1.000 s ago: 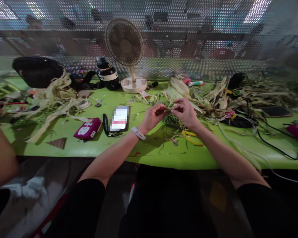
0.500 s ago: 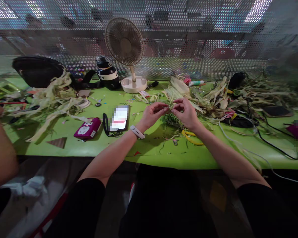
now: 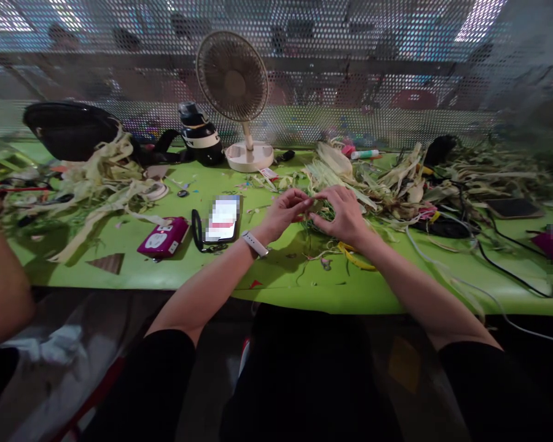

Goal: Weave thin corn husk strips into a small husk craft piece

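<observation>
In the head view my left hand point(image 3: 286, 213), with a pale watch strap at the wrist, is closed in a pinch on thin green plant strands. My right hand point(image 3: 340, 212) curls toward it, thumb and index finger drawn in on the same strands. What lies between the fingertips is mostly hidden. Just beyond the hands lie pale green corn husks point(image 3: 335, 164). Beneath the right hand is a tangle of green strands, partly covered. A yellow-handled tool point(image 3: 357, 258) rests by my right wrist, its other end out of sight.
Left of my hands lie a phone point(image 3: 222, 219) and a purple packet point(image 3: 163, 238). A fan point(image 3: 249, 156) and a dark bottle point(image 3: 201, 142) stand behind. Dried plant matter point(image 3: 488, 169) and cables point(image 3: 511, 270) spread rightward. Another person's arm point(image 3: 2, 276) is at far left.
My right hand has turned, with its back more toward me and its fingers lower over the strands. My left hand stays nearly in place, still pinching.
</observation>
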